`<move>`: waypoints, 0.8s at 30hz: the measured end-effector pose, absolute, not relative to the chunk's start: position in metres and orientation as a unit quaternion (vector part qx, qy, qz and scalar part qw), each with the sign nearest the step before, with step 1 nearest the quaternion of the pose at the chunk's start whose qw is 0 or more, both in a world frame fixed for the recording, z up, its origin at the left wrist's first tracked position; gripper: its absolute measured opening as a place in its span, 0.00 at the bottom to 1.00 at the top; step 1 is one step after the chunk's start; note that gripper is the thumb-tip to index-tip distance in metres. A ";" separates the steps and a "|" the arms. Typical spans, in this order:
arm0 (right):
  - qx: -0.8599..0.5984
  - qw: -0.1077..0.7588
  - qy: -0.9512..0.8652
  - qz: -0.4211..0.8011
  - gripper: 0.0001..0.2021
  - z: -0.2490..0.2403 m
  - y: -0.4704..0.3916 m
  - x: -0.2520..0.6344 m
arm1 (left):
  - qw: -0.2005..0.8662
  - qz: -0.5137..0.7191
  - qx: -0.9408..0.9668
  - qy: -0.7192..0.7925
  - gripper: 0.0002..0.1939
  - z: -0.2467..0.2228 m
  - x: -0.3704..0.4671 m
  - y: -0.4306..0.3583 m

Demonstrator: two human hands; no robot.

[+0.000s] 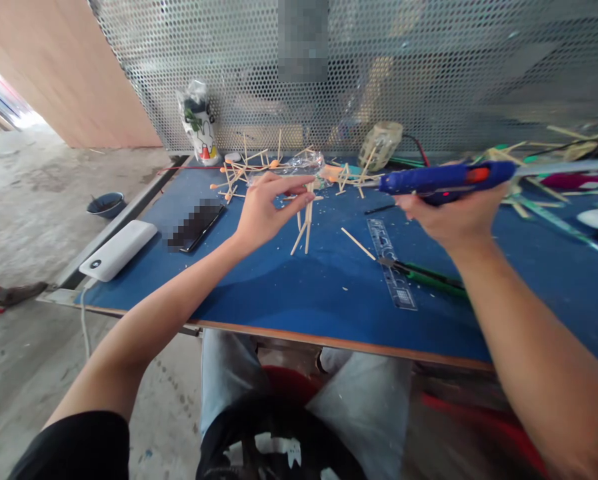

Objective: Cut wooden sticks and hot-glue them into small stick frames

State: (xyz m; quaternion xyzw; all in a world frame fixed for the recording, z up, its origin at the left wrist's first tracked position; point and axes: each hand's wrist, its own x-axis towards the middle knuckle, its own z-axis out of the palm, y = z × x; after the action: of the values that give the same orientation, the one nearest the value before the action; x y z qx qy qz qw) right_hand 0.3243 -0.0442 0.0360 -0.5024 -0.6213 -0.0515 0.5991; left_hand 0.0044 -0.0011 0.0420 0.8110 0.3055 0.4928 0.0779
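Note:
My left hand (266, 208) pinches the top of a small frame of thin wooden sticks (307, 230), whose legs reach down to the blue table. Its fingertips hide part of the upper joints. To the right, my right hand (453, 213) is wrapped round a blue glue gun (429, 181) held above the table, a glue stick out of its rear and its nozzle toward the left. Nozzle and stick frame are apart. A loose stick (359, 244) lies between my hands, its end near a green-handled cutter (429, 277) on a clear ruler (391, 267).
A white power bank (119, 251) and a dark phone (197, 225) lie at the table's left. Behind my hands are stick structures (236, 175), a wrapped cup (205, 130) and a jar (380, 145), before a perforated metal panel (249, 87). More sticks (523, 193) pile at right.

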 end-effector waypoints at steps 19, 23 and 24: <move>-0.341 0.401 -0.846 -0.083 0.08 0.042 -0.064 0.302 | 0.048 0.483 0.817 0.311 0.14 0.043 0.005 -0.003; -0.329 0.415 -0.838 -0.131 0.07 0.039 -0.064 0.295 | 0.048 0.489 0.816 0.306 0.14 0.043 0.005 -0.004; -0.322 0.412 -0.840 -0.144 0.07 0.039 -0.064 0.294 | 0.048 0.489 0.815 0.306 0.14 0.043 0.005 -0.005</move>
State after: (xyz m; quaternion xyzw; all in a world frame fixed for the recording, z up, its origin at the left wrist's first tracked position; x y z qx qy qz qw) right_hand 0.2939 -0.0645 0.0389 -0.3222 -0.8401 -0.1442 0.4119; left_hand 0.0055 -0.0046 0.0434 0.8151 0.3063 0.4894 0.0484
